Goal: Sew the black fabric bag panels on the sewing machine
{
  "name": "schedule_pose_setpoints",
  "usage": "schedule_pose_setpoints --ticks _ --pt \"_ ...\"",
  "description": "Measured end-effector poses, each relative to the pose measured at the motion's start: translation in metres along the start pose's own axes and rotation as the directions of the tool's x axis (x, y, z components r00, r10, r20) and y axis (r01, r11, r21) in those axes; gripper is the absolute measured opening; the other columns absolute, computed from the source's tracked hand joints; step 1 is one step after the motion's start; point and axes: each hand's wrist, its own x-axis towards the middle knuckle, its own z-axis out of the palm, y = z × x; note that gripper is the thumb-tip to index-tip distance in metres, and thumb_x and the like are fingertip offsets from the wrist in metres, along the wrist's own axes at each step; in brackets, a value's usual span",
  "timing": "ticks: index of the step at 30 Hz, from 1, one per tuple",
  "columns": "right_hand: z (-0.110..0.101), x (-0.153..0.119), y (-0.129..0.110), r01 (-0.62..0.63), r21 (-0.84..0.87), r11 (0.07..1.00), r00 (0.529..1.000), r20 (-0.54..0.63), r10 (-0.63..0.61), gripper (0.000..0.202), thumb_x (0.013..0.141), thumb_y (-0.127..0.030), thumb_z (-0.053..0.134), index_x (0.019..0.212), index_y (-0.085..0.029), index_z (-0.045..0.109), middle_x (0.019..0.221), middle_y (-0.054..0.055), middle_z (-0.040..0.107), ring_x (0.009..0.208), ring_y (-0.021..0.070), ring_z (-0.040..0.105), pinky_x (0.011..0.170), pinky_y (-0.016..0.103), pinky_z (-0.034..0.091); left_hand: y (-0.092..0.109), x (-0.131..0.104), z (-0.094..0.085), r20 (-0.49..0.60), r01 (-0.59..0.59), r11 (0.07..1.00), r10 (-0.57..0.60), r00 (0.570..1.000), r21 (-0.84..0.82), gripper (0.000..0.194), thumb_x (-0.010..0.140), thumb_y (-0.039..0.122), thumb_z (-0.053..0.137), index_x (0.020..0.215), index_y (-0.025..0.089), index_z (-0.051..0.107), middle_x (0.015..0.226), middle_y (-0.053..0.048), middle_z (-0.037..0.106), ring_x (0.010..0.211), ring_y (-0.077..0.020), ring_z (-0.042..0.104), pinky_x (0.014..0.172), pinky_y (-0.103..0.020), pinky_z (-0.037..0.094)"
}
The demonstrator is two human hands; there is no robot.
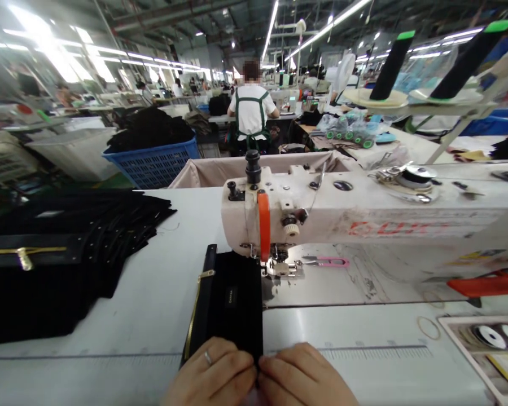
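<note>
The cloth (241, 321) is showing black, its zipper (192, 317) is shining gold, and at eleven o'clock the basket (163, 164) is looking blue.

Under the left hand (222, 369), the black panel (241, 304) is matt cloth, with a smooth, faintly shiny dark strip (210, 260) along its side and a gold-coloured metal zip (193, 316). The ring (207, 357) on that hand is polished metal. Left of it, the stacked pieces (68, 293) are dull black cloth, carrying glossy gold-toned metal zip parts. The worktop (161, 316) around both hands is smooth, pale and softly reflective. Ahead of the right hand (302, 375), the sewing machine (322, 220) has scuffed, off-white painted casing with a glossy orange guard (264, 225); its presser foot (281, 270) is shiny metal.
</note>
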Motion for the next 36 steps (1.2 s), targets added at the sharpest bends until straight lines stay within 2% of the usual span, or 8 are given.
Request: schedule_pose_setpoints --ticks 6,10,14,20,24,27,33,36 --pt "0.005 0.008 0.014 0.039 0.002 0.999 0.999 0.003 -0.039 0.026 0.1 -0.015 0.041 0.09 -0.014 0.065 0.089 0.002 0.072 0.07 0.0139 0.06 0.063 0.026 0.049 -0.017 0.006 0.002 0.048 -0.004 1.0 0.005 0.999 -0.012 0.033 0.102 0.017 0.032 0.096 0.016 0.065 0.091 -0.003 0.068 0.079 -0.0151 0.058 0.073 -0.027 0.051" --pt "0.005 0.014 0.021 0.023 0.003 1.0 0.997 0.074 -0.024 0.029 0.101 -0.015 0.038 0.092 -0.015 0.065 0.088 0.003 0.07 0.075 0.0145 0.06 0.068 0.026 0.048 -0.026 0.017 0.002 0.062 -0.007 1.0 0.008 0.998 -0.025 0.038 0.103 0.019 0.028 0.099 0.015 0.065 0.098 -0.005 0.068 0.084 -0.0155 0.059 0.077 -0.028 0.052" --pt "0.005 0.022 0.028 0.021 -0.001 1.0 0.993 0.113 -0.021 0.033 0.102 -0.016 0.033 0.093 -0.015 0.065 0.086 0.005 0.068 0.077 0.0153 0.059 0.07 0.027 0.047 -0.032 0.031 -0.004 0.109 -0.043 0.999 0.044 0.993 -0.011 0.032 0.099 0.012 0.032 0.102 0.014 0.064 0.098 -0.006 0.069 0.09 -0.0164 0.06 0.084 -0.029 0.052" --pt "0.001 0.034 0.04 -0.045 0.057 0.997 0.971 0.238 0.03 0.021 0.096 -0.015 0.043 0.097 -0.016 0.064 0.089 0.005 0.067 0.083 0.017 0.059 0.075 0.03 0.048 -0.047 0.045 -0.01 0.168 -0.044 0.999 0.042 0.985 0.007 0.027 0.093 0.009 0.041 0.106 0.016 0.064 0.102 -0.008 0.069 0.091 -0.0167 0.063 0.085 -0.029 0.054" --pt "0.001 0.04 0.05 -0.051 0.036 0.998 0.953 0.3 0.038 0.017 0.089 -0.011 0.051 0.1 -0.016 0.063 0.093 0.005 0.068 0.086 0.0182 0.059 0.079 0.032 0.048 -0.058 0.052 -0.005 0.165 -0.07 0.997 0.066 0.984 0.016 0.026 0.093 0.008 0.042 0.106 0.015 0.064 0.105 -0.008 0.069 0.095 -0.0166 0.063 0.088 -0.03 0.053" --pt "0.005 0.044 0.057 -0.055 0.012 0.998 0.948 0.313 0.049 0.018 0.088 -0.012 0.055 0.104 -0.018 0.062 0.096 0.004 0.068 0.089 0.0178 0.06 0.082 0.032 0.048 -0.068 0.055 0.002 0.14 -0.101 0.994 0.096 0.985 0.03 0.027 0.093 0.005 0.041 0.105 0.014 0.063 0.103 -0.007 0.07 0.098 -0.0162 0.064 0.093 -0.031 0.051" --pt "0.013 0.046 0.066 -0.093 -0.013 0.996 0.951 0.294 0.093 0.019 0.088 -0.009 0.05 0.101 -0.017 0.063 0.103 0.007 0.066 0.095 0.021 0.06 0.085 0.036 0.05 -0.087 0.06 0.008 0.058 -0.143 0.988 0.14 0.988 0.059 0.022 0.095 0.008 0.042 0.106 0.01 0.061 0.104 -0.009 0.07 0.099 -0.0171 0.063 0.093 -0.031 0.049" --pt "0.016 0.045 0.068 -0.148 -0.005 0.989 0.945 0.295 0.143 0.02 0.086 -0.006 0.05 0.097 -0.016 0.063 0.106 0.009 0.065 0.1 0.0231 0.059 0.088 0.039 0.05 -0.095 0.064 0.009 0.065 -0.119 0.99 0.115 0.991 0.073 0.019 0.096 0.011 0.045 0.103 0.012 0.062 0.102 -0.006 0.07 0.097 -0.0159 0.063 0.093 -0.029 0.049"
